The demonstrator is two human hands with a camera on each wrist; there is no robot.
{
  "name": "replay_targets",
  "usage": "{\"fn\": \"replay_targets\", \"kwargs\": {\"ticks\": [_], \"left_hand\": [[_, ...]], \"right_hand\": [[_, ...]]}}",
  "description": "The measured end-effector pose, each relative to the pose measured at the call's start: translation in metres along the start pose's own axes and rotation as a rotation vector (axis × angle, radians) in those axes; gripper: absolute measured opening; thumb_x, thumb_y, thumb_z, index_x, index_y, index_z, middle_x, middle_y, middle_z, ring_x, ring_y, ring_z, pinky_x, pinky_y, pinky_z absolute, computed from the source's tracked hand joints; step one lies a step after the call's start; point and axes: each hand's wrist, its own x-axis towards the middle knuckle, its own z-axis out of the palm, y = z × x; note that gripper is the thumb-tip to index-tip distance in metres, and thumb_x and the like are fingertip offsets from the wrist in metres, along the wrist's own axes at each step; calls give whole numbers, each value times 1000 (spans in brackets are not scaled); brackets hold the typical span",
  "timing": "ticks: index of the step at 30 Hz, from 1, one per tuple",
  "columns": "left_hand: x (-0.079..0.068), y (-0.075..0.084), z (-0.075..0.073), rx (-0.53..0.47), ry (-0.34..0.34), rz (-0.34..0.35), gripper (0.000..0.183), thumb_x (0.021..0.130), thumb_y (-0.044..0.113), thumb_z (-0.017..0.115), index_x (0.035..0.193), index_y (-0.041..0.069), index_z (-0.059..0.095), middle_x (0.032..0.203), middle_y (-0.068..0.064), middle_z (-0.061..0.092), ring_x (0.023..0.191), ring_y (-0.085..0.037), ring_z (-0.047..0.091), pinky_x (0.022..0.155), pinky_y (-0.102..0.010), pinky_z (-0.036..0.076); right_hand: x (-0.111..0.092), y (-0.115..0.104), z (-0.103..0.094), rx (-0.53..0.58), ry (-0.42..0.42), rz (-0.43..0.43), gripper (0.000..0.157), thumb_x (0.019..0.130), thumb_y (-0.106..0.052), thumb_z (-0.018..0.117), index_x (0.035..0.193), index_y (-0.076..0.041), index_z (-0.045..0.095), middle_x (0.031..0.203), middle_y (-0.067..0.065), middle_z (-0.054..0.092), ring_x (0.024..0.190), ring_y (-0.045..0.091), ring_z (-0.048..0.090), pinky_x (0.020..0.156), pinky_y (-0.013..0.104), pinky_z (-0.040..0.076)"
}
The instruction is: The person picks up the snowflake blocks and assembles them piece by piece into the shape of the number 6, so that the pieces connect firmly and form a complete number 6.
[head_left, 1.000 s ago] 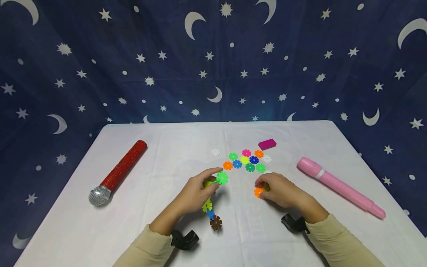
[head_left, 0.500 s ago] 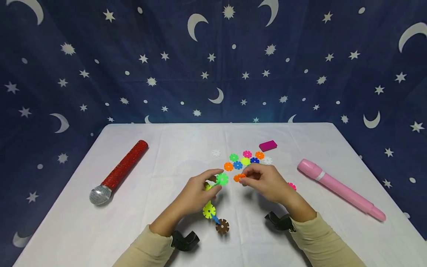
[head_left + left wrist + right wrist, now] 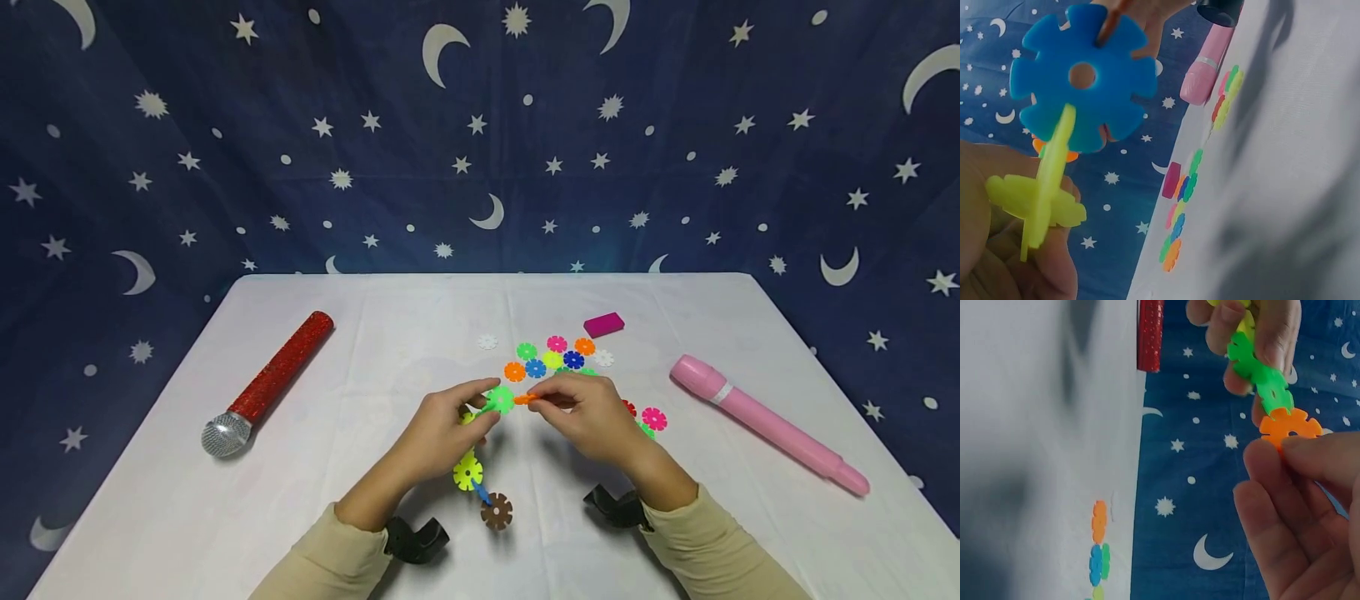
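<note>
In the head view, my left hand [image 3: 438, 429] grips a chain of slotted plastic snowflake discs. A green disc [image 3: 501, 400] sticks out at its upper end, and yellow, blue and brown discs [image 3: 497, 511] dangle below the palm. My right hand [image 3: 600, 417] pinches an orange slotted disc [image 3: 1277, 426] between thumb and index finger. Its edge meets the green disc [image 3: 1275, 397] in the right wrist view; how deep the slots engage, I cannot tell. Close up in the left wrist view hangs the blue disc [image 3: 1047, 72], joined to a yellow disc [image 3: 1050, 178].
Loose discs of many colours, among them an orange disc [image 3: 514, 372] and a pink disc [image 3: 654, 418], lie on the white table [image 3: 315, 417]. A magenta block [image 3: 603, 325] is behind them. A red microphone [image 3: 277, 375] lies left, a pink marker-shaped stick [image 3: 772, 425] right.
My right hand has carried the orange disc leftward, from the tabletop on the right up to the green disc. My left hand stays nearly in place; the hanging chain end has swung slightly.
</note>
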Motion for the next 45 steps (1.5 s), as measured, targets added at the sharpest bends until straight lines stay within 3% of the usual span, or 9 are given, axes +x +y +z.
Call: {"fn": "replay_targets", "kwargs": {"ticks": [7,15,20,24,27,31,36,40,45], "left_hand": [[-3,4,0,199,72,99,40,93,12,71,132,4,65,102,-8,74,88,-18,69,71,-28,54],[-8,13,0,331,85,122,40,92,10,73,130,1,66,103,-8,73,85,-15,64,74,-31,53],[-8,13,0,342,73,146,39,91,9,74,128,0,67,95,-5,72,80,-15,61,71,-31,52],[-6,11,0,275,70,119,39,90,9,74,128,2,67,96,-4,71,84,-15,64,74,-31,54],[-4,9,-1,234,53,107,39,90,9,75,127,4,66,93,-1,69,83,-15,63,76,-33,55],[-3,6,-2,221,32,99,40,89,9,76,127,6,66,92,1,67,81,-13,62,74,-31,55],[-3,3,-3,214,28,85,40,89,9,75,127,6,66,94,1,68,82,-13,62,75,-30,54],[-2,2,-3,204,21,94,39,89,9,75,127,5,66,95,-1,68,83,-14,63,75,-30,54],[-3,3,-4,198,18,85,39,89,9,75,127,6,65,95,0,68,83,-13,63,76,-30,54]], "right_hand": [[-1,0,7,-93,52,-136,19,79,5,80,94,-5,76,87,2,73,76,13,69,69,28,58],[-2,1,15,-162,98,-307,28,66,12,83,90,0,76,80,4,73,69,15,69,64,23,56],[-2,1,16,-177,95,-329,29,65,12,83,90,0,76,80,5,73,69,15,69,65,24,57],[-2,0,14,-137,77,-249,26,70,10,84,92,-2,76,84,3,73,73,13,70,66,23,57],[-1,-1,10,-108,12,-146,23,77,5,82,97,-2,75,90,2,73,79,13,70,71,27,58],[0,4,-5,-97,-116,73,28,84,-4,80,110,-1,72,101,6,73,89,18,70,80,37,58],[0,24,-36,-187,-215,310,35,87,-8,77,120,1,68,111,11,70,101,28,66,88,48,54],[-3,39,-54,-227,-285,413,33,89,-9,74,120,1,67,113,13,69,104,31,65,92,52,51],[-5,52,-62,-222,-371,506,32,89,-11,74,117,-1,66,112,11,68,105,33,63,91,51,52]]}}
